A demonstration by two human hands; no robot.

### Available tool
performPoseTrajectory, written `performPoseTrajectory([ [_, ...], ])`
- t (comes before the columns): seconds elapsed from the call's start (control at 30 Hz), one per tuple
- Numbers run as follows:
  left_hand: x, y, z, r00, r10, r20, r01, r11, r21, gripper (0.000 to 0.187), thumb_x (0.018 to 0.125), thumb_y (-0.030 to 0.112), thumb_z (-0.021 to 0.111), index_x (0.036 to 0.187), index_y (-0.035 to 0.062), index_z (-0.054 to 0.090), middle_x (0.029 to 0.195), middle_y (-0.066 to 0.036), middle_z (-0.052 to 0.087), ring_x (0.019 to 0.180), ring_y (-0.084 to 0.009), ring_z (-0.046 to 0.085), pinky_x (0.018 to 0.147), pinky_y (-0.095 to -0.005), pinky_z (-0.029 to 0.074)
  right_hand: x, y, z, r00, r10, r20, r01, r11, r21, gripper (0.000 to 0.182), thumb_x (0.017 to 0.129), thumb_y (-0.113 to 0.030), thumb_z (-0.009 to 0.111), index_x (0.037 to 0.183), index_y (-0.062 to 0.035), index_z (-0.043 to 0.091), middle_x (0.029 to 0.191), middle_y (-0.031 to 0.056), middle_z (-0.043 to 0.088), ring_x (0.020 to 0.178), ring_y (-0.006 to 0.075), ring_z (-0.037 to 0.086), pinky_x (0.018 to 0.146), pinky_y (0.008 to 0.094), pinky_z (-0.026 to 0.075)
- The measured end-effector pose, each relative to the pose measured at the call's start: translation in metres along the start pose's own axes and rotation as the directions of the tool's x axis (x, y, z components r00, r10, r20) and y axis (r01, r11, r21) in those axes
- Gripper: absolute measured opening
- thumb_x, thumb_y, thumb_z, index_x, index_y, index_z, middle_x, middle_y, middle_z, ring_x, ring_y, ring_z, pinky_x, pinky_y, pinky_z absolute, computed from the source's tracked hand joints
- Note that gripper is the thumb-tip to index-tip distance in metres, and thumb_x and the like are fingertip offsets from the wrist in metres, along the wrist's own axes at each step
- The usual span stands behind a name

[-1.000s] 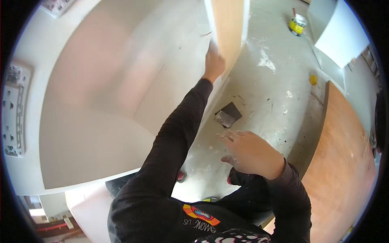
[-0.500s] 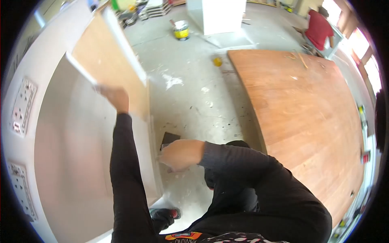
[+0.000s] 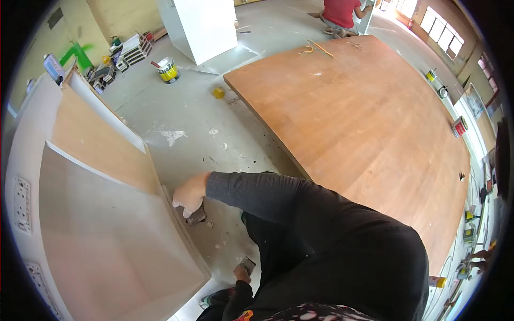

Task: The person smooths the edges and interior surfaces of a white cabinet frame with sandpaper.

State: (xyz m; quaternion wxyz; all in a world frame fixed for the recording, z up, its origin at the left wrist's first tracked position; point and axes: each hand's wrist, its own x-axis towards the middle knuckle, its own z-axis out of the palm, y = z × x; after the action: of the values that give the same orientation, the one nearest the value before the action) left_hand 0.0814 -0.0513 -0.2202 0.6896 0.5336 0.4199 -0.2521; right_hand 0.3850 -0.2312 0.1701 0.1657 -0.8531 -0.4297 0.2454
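My right hand (image 3: 188, 195) is closed at the near side edge of a white cabinet (image 3: 126, 227) with a bare-wood panel. A greyish-brown flat piece of sandpaper (image 3: 197, 216) shows below its fingers, close to the floor. Lower down, beside my leg, my left hand (image 3: 242, 274) is closed around a small dark flat piece (image 3: 248, 264), whose kind I cannot tell. The cabinet lies along my left, its hollow inside facing up.
A large brown wooden panel (image 3: 342, 128) fills the right side. Ahead stand a paint bucket (image 3: 168, 70), a yellow container (image 3: 218, 93) and a white cabinet (image 3: 201, 29). A person in a red shirt (image 3: 340, 13) crouches beyond. Paint cans (image 3: 459, 127) line the far right.
My left hand has left the cabinet's inner divider and come back beside my leg with a dark piece. My right hand stays by the cabinet edge. The view has swung right.
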Motion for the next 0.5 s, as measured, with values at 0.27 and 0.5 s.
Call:
performPoseTrajectory([
  [0.27, 0.027, 0.101, -0.006, 0.982, 0.183, 0.034, -0.185, 0.98, 0.074, 0.021, 0.09, 0.021, 0.044, 0.075, 0.0133, 0.056, 0.061, -0.002, 0.052, 0.054, -0.017, 0.052, 0.049, -0.0332, 0.041, -0.044, 0.014, -0.035, 0.978, 0.106, -0.177, -0.087, 0.989, 0.116, 0.062, 0.085, -0.042, 0.06, 0.133, -0.006, 0.049, 0.123, 0.016, 0.059, 0.113, 0.0309, 0.056, 0.093, 0.0387, 0.045],
  [0.5, 0.078, 0.05, -0.063, 0.915, 0.245, 0.321, -0.39, 0.337, 0.857, 0.012, 0.084, 0.016, 0.054, 0.083, 0.0106, 0.064, 0.071, -0.008, 0.062, 0.069, -0.0246, 0.064, 0.059, -0.0366, 0.049, -0.066, 0.077, -0.041, 0.863, 0.367, -0.347, -0.31, 0.927, 0.209, 0.061, 0.086, -0.046, 0.057, 0.133, -0.0084, 0.05, 0.124, 0.0156, 0.059, 0.115, 0.0303, 0.055, 0.095, 0.0388, 0.043],
])
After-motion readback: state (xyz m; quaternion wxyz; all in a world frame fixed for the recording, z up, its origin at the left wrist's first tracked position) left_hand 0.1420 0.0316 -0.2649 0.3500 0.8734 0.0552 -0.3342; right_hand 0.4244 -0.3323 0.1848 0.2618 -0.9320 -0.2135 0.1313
